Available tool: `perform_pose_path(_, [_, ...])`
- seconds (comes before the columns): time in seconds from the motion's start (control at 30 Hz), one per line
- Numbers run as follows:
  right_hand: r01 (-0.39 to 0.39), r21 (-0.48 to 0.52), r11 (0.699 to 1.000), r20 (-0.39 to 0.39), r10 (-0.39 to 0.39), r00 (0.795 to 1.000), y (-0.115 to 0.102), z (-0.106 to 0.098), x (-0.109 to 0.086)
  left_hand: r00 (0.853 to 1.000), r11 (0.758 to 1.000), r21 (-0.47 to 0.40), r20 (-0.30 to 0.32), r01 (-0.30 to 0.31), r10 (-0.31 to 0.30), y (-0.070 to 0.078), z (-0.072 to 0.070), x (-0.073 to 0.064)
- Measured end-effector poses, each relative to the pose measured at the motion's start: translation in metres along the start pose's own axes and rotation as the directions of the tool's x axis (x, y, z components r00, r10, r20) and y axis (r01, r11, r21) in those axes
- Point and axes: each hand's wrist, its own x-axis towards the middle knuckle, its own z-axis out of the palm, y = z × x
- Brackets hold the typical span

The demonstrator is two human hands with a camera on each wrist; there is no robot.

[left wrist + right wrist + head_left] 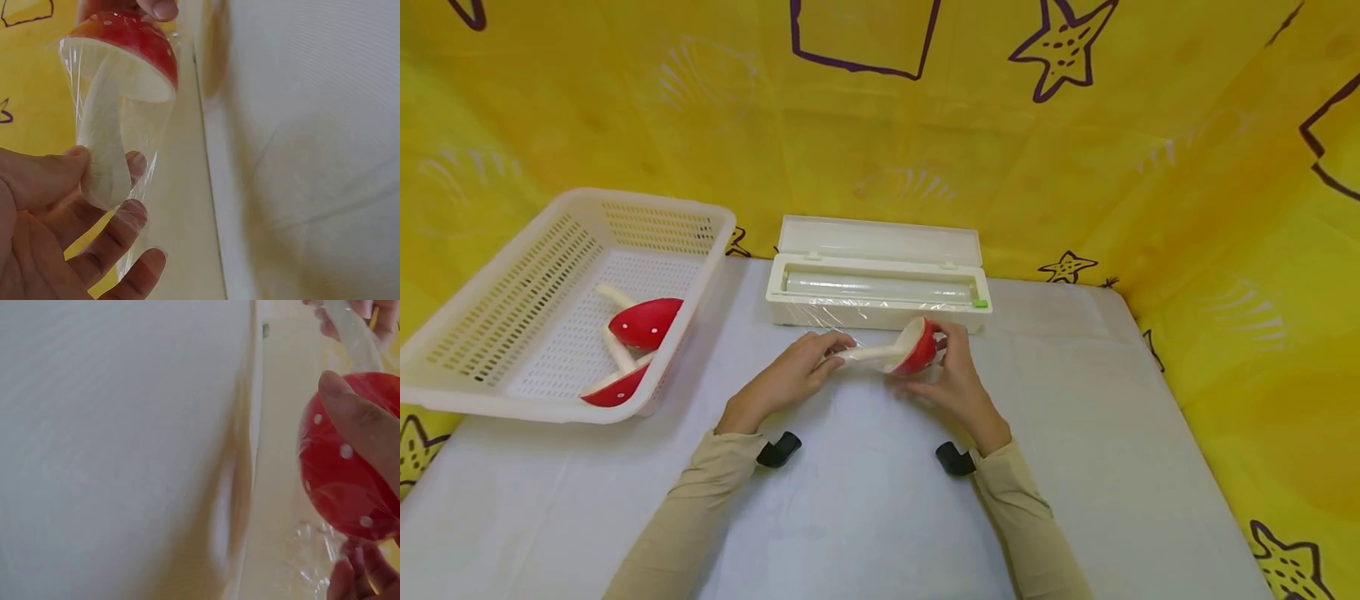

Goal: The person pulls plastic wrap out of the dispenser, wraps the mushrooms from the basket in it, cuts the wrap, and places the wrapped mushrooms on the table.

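Note:
A toy mushroom with a white-dotted red cap [916, 350] and a pale stem [105, 144] is held sideways between both hands, clear film wrapped over it. My left hand [797, 371] pinches the stem's end between thumb and fingers, the film lying across the fingertips. Around the cap, my right hand [953, 375] curls, its thumb [362, 422] pressed on the red surface. Right behind stands a white cling film dispenser [880, 315] with its lid raised and a film roll [880, 287] inside. Film stretches down over its front.
To the left sits a white perforated basket [718, 229] holding red mushrooms [646, 323] with pale stems. A green slider [980, 304] is at the dispenser's right end. Yellow patterned cloth [880, 125] rises behind the white table [1075, 400] and along its right side.

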Motion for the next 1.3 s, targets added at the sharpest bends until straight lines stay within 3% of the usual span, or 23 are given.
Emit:
perform_pose_path(0.13, [0.058,-0.074,0.996,-0.090,-0.065,0.994,-0.001,0.004,0.004,0.999,0.999,0.004,-0.030,-0.036,0.036,0.005,-0.001,0.000])
perform_pose_path(0.27, [0.061,-0.131,0.989,-0.107,-0.076,0.991,-0.005,0.003,0.007,0.997,0.998,0.024,-0.061,-0.051,0.052,0.010,-0.001,0.000])
perform_pose_path(0.43, [-0.014,-0.091,0.996,-0.042,0.010,0.999,-0.011,-0.007,0.010,0.992,0.996,0.023,-0.088,-0.085,0.087,0.016,-0.006,0.000])
perform_pose_path(0.6, [-0.088,-0.013,0.996,0.009,0.089,0.996,-0.022,-0.020,0.019,0.975,0.980,0.132,-0.148,-0.146,0.165,0.021,-0.016,0.004])
perform_pose_path(0.77, [-0.113,0.005,0.994,0.056,0.112,0.992,-0.030,-0.034,0.035,0.969,0.968,0.208,-0.172,-0.141,0.178,0.027,-0.030,0.011])
perform_pose_path(0.97, [-0.199,0.063,0.978,0.120,0.191,0.974,-0.040,-0.046,0.053,0.972,0.973,0.178,-0.160,-0.146,0.175,0.037,-0.049,0.022])
perform_pose_path(1.13, [-0.195,0.076,0.978,0.167,0.181,0.969,-0.048,-0.050,0.063,0.970,0.977,0.169,-0.184,-0.127,0.158,0.044,-0.058,0.028])
perform_pose_path(1.3, [-0.111,0.027,0.993,0.128,0.106,0.986,-0.050,-0.052,0.072,0.964,0.975,0.177,-0.207,-0.131,0.167,0.046,-0.064,0.032])
